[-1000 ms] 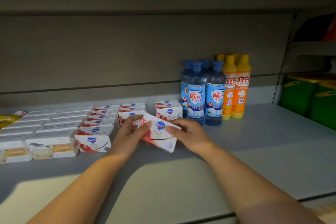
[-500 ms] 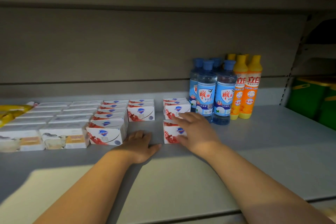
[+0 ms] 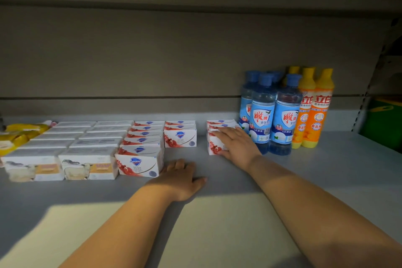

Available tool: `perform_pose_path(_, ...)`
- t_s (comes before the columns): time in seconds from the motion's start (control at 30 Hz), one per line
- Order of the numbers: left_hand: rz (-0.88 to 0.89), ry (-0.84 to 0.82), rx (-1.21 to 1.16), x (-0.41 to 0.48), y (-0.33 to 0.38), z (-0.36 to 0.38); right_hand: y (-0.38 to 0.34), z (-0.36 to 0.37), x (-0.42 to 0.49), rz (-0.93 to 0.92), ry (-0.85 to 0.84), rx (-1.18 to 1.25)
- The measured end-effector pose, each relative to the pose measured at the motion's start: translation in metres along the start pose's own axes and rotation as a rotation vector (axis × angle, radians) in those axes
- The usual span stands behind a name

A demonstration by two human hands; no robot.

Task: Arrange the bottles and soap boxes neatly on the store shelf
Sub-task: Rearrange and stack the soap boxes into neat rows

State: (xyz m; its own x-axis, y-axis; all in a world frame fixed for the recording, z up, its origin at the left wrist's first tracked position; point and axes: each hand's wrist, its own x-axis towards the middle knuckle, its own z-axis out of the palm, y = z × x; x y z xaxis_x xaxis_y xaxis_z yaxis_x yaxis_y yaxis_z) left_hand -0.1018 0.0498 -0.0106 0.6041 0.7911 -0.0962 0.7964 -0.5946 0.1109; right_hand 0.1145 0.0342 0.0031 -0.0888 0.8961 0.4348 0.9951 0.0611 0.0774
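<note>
On the grey shelf [image 3: 228, 220], my right hand [image 3: 236, 144] lies over a red-and-white soap box [image 3: 214, 148], fingers on its top and thumb at its front. This box stands at the front of a short row beside the blue bottles [image 3: 262, 113]. Right of these stand orange bottles [image 3: 322, 111]. My left hand [image 3: 182, 177] rests flat on the shelf, holding nothing, just right of another red-and-white soap box [image 3: 139, 163]. More of these boxes [image 3: 180, 139] form rows behind it.
White soap boxes [image 3: 87, 163] fill rows on the left, with yellow packets [image 3: 19, 135] at the far left. Green containers [image 3: 385, 119] sit beyond the shelf's right upright. Bare shelf surface lies in front of my hands and right of the bottles.
Both hands held the soap box above the shelf. It now stands in front of the right row under my right hand, and my left hand has let go and rests on the shelf.
</note>
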Motion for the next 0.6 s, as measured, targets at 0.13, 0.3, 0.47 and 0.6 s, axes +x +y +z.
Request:
perform_pose_path(0.13,-0.001,0.006,-0.003,-0.001,0.002,-0.001,0.011,0.008,0.008,0.009,0.028,-0.019)
perform_pose_path(0.3,-0.01,-0.014,-0.008,-0.001,0.002,-0.001,0.016,0.015,0.009,-0.007,0.051,-0.045)
perform_pose_path(0.47,-0.029,-0.027,-0.005,0.001,0.002,0.0,0.013,0.018,0.01,0.011,0.065,-0.096)
perform_pose_path(0.6,-0.032,-0.019,-0.014,0.0,0.003,0.0,0.005,0.012,0.007,-0.048,0.172,-0.113)
